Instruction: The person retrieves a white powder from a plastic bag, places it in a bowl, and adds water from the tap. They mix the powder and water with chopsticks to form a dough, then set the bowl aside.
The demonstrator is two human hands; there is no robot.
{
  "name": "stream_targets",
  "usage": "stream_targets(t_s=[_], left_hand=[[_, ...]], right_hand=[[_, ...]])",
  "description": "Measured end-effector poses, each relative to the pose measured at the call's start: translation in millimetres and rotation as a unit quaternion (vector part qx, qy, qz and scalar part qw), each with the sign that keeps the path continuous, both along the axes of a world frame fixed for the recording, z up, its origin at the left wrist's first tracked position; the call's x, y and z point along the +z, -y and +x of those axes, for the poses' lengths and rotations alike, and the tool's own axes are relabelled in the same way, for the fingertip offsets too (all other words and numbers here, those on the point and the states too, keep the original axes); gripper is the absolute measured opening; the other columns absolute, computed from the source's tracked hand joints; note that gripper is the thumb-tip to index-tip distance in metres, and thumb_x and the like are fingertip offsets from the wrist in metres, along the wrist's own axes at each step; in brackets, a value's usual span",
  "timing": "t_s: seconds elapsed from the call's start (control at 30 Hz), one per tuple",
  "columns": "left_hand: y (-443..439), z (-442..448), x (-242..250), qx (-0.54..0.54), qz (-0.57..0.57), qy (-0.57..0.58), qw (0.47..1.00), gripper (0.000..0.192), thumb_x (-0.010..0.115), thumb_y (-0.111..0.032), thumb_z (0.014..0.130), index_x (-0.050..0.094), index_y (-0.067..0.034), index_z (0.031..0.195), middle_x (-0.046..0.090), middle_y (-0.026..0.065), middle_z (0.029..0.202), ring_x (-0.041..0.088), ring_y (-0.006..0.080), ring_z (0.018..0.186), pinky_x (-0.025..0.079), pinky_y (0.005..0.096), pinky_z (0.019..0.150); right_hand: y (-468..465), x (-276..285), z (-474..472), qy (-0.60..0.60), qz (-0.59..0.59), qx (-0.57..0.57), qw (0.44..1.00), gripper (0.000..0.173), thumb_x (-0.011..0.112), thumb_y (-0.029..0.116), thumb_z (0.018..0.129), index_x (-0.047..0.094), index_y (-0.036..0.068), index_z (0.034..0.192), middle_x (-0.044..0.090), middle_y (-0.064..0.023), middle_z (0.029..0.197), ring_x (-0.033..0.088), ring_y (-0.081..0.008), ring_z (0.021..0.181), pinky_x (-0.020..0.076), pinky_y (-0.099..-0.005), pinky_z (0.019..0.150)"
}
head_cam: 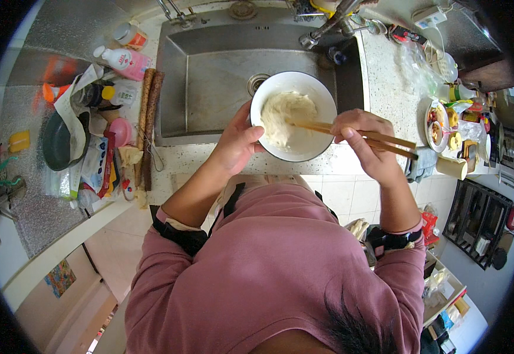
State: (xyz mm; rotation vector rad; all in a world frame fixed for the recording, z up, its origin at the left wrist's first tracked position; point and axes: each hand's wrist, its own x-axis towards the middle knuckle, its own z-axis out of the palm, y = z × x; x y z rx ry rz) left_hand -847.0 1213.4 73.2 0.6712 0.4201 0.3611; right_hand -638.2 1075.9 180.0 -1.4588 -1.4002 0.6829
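Note:
My left hand (241, 144) grips the rim and side of a white bowl (279, 152), which has a thin dark edge. The bowl is over the front edge of the sink and the counter's lip. Pale, sticky dough or thick batter (285, 117) clings to its left and far inside wall. My right hand (367, 139) is closed around a pair of wooden chopsticks (394, 144). Their tips, slightly blurred, reach into the batter, and their thick ends stick out to the right past my hand.
Behind the bowl lies a stainless steel sink (221, 88) with a metal faucet (312, 40). Two long brown roots (148, 128), a whisk (153, 152), a dark pan (60, 141) and a pink pump bottle (129, 64) crowd the left counter. Plates of food (436, 126) and a grey cloth (423, 163) sit at right.

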Motion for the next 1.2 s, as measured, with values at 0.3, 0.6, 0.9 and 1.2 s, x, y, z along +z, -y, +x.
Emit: stream_targets(t_s=[0.3,0.6,0.9,1.2], left_hand=[[-5.4,3.5,1.5,0.000,-0.015,0.005,1.000,0.072,0.071,-0.025,0.076,0.035,-0.005,0.135,0.049,0.0099,0.129,0.049,0.0230,0.119,0.042,0.0397,0.098],[-1.9,9.8,-9.7,-0.024,0.011,0.005,1.000,0.084,0.072,-0.030,0.073,0.026,-0.007,0.140,0.049,0.0101,0.126,0.055,0.0207,0.109,0.054,0.0348,0.080],[-7.9,9.5,-9.4,-0.037,0.014,0.018,0.999,0.081,0.070,-0.029,0.075,0.027,-0.007,0.139,0.049,0.0098,0.125,0.056,0.0204,0.109,0.055,0.0342,0.080],[-4.5,11.0,-15.3,-0.013,-0.003,0.014,1.000,0.080,0.069,-0.026,0.078,0.022,-0.009,0.141,0.048,0.0110,0.126,0.055,0.0229,0.110,0.054,0.0401,0.084]], right_hand=[[12.7,20.3,10.6,-0.052,-0.009,-0.037,0.998,0.017,0.057,0.010,0.089,0.064,-0.004,0.081,0.063,-0.0128,0.076,0.062,-0.0169,0.064,0.0504,-0.0262,0.057],[7.5,3.7,18.3,-0.095,-0.044,-0.145,0.984,0.015,0.055,0.007,0.091,0.061,-0.006,0.087,0.063,-0.0118,0.080,0.063,-0.0146,0.067,0.0526,-0.0237,0.060],[12.1,4.8,18.9,-0.086,0.046,-0.197,0.975,0.020,0.053,0.012,0.093,0.062,-0.005,0.085,0.063,-0.0120,0.081,0.063,-0.0155,0.065,0.0520,-0.0254,0.060],[16.4,-16.0,28.3,-0.199,0.006,-0.124,0.972,0.027,0.048,0.020,0.095,0.060,-0.002,0.088,0.062,-0.0135,0.082,0.060,-0.0171,0.066,0.0494,-0.0276,0.060]])
